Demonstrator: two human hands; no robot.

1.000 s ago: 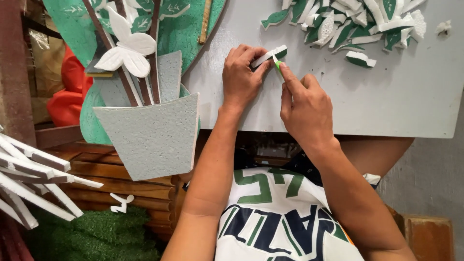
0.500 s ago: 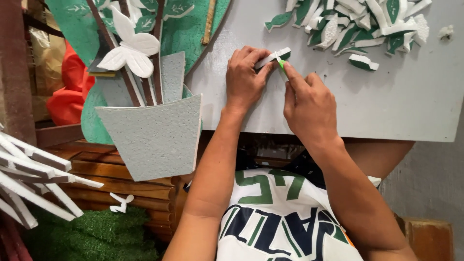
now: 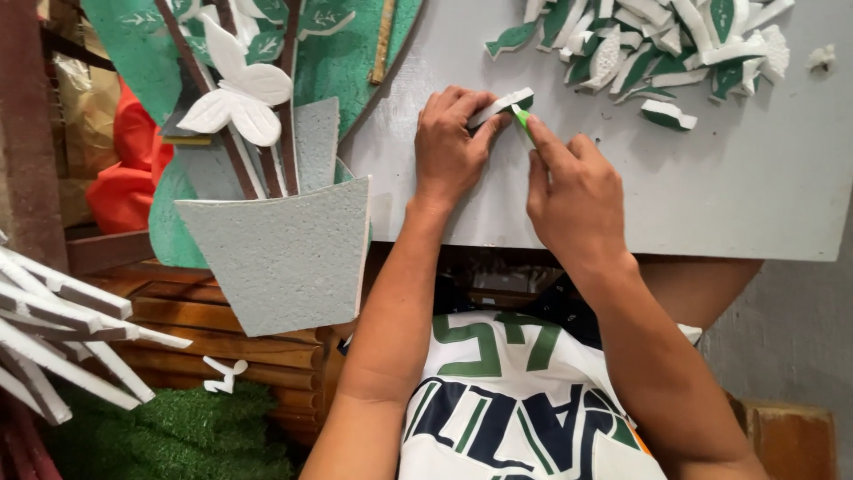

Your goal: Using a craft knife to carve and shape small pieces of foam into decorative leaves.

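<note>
Here we press our left hand (image 3: pixel 453 147) down on a small white-and-green foam piece (image 3: pixel 503 104) lying on the grey table (image 3: pixel 729 196), its fingers clamped along the piece's near edge. Just beside the piece, our right hand (image 3: pixel 573 196) has its fingers pinched together on a thin green blade (image 3: pixel 522 120), whose tip touches the piece's right end. Beyond the piece, further along the table, lies a heap of foam offcuts (image 3: pixel 657 40).
</note>
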